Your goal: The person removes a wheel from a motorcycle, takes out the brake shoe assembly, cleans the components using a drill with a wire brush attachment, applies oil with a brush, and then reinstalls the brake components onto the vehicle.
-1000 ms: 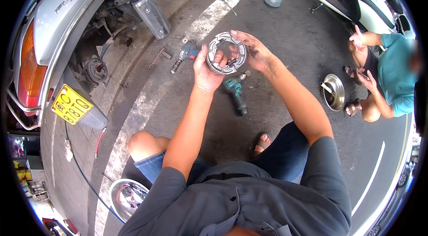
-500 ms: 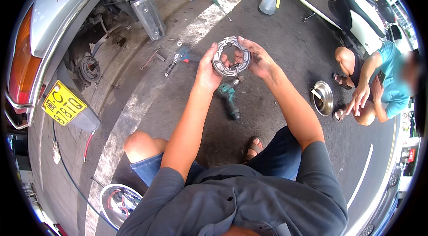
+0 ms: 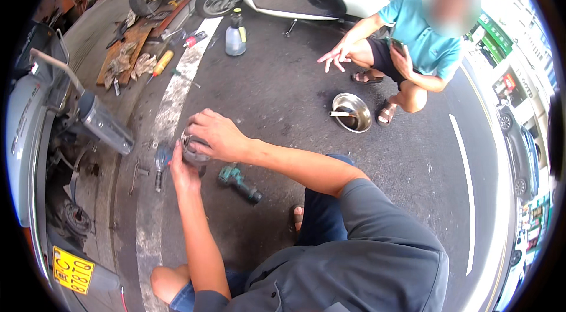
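Note:
A ring-shaped pair of brake shoes (image 3: 195,154) is between my hands, in front of me and to the left. My left hand (image 3: 186,174) grips it from below and the left side. Over its top and right side lies my right hand (image 3: 217,136) with bent fingers, hiding much of the ring. A blue cordless power tool (image 3: 160,166) lies on the ground just left of my left hand. The green cordless drill (image 3: 239,183) rests on the asphalt to the right of the ring. At the lower left, a bare wheel hub (image 3: 76,218) shows on the grey scooter.
A person (image 3: 421,41) squats at the right with a phone, beside a metal bowl (image 3: 358,113). The spray bottle (image 3: 235,40) stands at the far side, before a white scooter (image 3: 283,0). Rags and a wooden board (image 3: 130,41) lie at the far left. A silver muffler (image 3: 105,122) juts out.
My view has swung to the right. My right hand has moved from the ring's right side over its top, and the ring is tilted and more covered. Both hands still hold it.

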A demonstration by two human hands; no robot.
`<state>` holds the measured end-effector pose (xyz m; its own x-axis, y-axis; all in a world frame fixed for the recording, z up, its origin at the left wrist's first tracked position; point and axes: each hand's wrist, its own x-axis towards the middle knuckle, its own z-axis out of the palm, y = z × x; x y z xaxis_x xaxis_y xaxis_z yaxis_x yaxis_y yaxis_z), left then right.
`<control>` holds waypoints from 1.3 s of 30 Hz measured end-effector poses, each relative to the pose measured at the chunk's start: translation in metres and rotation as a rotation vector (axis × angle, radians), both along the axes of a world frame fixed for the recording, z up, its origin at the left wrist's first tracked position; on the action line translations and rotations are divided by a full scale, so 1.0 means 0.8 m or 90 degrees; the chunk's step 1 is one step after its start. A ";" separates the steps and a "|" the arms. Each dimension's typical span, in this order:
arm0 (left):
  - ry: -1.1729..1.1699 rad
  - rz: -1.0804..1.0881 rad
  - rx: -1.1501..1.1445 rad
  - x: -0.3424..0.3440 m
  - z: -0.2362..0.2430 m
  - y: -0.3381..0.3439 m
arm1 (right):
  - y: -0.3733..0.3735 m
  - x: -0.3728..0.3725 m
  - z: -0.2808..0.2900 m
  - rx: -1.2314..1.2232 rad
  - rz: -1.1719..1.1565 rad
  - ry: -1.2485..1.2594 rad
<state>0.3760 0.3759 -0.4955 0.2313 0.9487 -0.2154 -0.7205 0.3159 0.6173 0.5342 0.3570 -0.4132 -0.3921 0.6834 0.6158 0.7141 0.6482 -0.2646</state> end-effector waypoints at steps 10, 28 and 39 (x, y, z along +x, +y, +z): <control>-0.271 -0.169 0.055 0.020 0.026 -0.008 | 0.016 0.056 -0.060 -0.912 0.486 0.841; 0.070 0.152 -0.035 0.043 -0.002 -0.001 | 0.010 -0.029 -0.053 -0.338 -0.174 0.259; -0.097 -0.070 -0.097 0.015 0.022 0.014 | 0.051 0.022 -0.063 -0.676 0.124 0.688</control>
<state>0.3876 0.3873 -0.4780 0.3722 0.8753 -0.3088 -0.7580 0.4786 0.4431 0.5518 0.3976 -0.4633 -0.2231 0.9724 -0.0689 -0.1909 -0.1129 -0.9751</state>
